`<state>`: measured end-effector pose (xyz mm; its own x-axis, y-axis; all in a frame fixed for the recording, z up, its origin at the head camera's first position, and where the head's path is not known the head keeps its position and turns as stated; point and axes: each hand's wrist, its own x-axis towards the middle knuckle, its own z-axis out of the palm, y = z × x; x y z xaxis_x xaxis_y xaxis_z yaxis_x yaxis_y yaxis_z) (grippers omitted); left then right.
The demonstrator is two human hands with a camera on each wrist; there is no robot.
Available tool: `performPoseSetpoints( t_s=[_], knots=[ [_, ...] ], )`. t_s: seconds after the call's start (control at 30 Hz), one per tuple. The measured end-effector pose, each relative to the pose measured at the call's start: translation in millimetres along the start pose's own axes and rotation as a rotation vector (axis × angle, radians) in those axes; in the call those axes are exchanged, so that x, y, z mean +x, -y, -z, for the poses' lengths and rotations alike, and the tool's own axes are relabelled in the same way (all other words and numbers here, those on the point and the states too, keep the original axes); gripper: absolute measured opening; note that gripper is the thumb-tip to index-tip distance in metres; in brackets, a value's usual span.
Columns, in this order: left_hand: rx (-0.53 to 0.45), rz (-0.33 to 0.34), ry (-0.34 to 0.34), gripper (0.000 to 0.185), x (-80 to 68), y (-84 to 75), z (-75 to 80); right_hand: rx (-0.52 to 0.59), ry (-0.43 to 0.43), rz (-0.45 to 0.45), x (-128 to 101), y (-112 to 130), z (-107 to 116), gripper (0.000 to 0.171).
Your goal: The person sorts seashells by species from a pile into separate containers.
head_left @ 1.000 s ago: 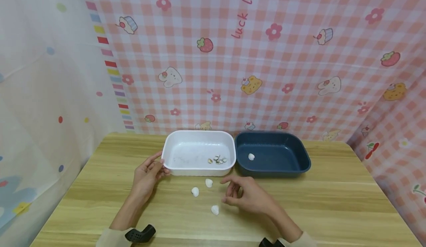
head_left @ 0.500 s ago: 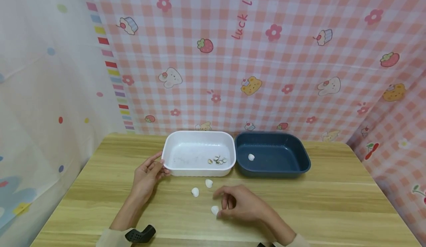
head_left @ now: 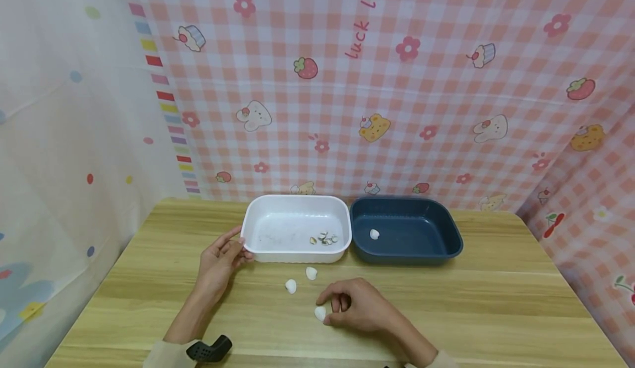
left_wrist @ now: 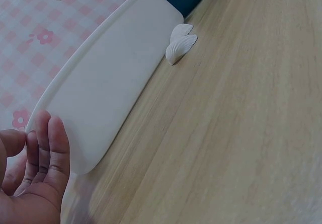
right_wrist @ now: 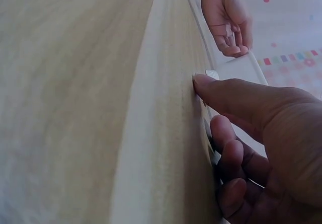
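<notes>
At the left, the person's left hand [head_left: 218,263] lies on the pale wooden table [head_left: 496,307] with its fingers loosely extended, the fingertips touching the near left corner of the white rectangular plastic tub [head_left: 296,228]; it grips nothing, and the left wrist view shows the fingers relaxed beside the tub's outer wall [left_wrist: 105,88]. Inside that tub, toward its right end, sits a small cluster of brownish shell fragments [head_left: 324,238]. On the table just in front of the tub lie two small white ridged seashells, one to the left [head_left: 290,286] and one slightly farther back and to the right [head_left: 311,272], near each other but apart in the head view. A little nearer the person, a third white seashell [head_left: 320,313] rests on the wood, and the right hand [head_left: 354,304] is curled over it, its thumb and forefinger closing on the shell's right edge; whether the shell is off the table cannot be told. The right wrist view shows the thumb tip pressed down at the table surface [right_wrist: 75,83] with the other fingers bent under. Farthest right, touching the white tub, stands a dark blue rectangular plastic tub [head_left: 405,228] holding one white seashell [head_left: 374,234] near its left end.
</notes>
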<state>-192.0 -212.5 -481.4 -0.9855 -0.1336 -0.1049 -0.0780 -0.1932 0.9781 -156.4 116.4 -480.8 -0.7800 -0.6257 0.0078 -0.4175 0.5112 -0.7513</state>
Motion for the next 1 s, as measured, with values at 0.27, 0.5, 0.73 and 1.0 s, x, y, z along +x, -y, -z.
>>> performPoseSetpoints(
  t_s=[0.27, 0.5, 0.73, 1.0],
  knots=[
    [0.009, -0.002, 0.0, 0.046, -0.7, 0.1, 0.3, -0.02, -0.011, 0.007, 0.8, 0.6, -0.5, 0.018],
    [0.009, 0.012, 0.002, 0.044, -1.0, -0.6, -0.5, -0.034, -0.012, 0.008, 0.7, 0.8, 0.1, 0.017],
    [0.023, 0.006, 0.001, 0.043, -0.1, 0.9, 1.1, 0.003, -0.008, 0.017, 1.2, 0.5, 1.7, 0.016],
    [0.007, 0.002, 0.01, 0.043, 0.8, 1.9, 2.0, 0.045, -0.011, 0.03, 3.6, -0.1, 6.7, 0.016]
  ],
)
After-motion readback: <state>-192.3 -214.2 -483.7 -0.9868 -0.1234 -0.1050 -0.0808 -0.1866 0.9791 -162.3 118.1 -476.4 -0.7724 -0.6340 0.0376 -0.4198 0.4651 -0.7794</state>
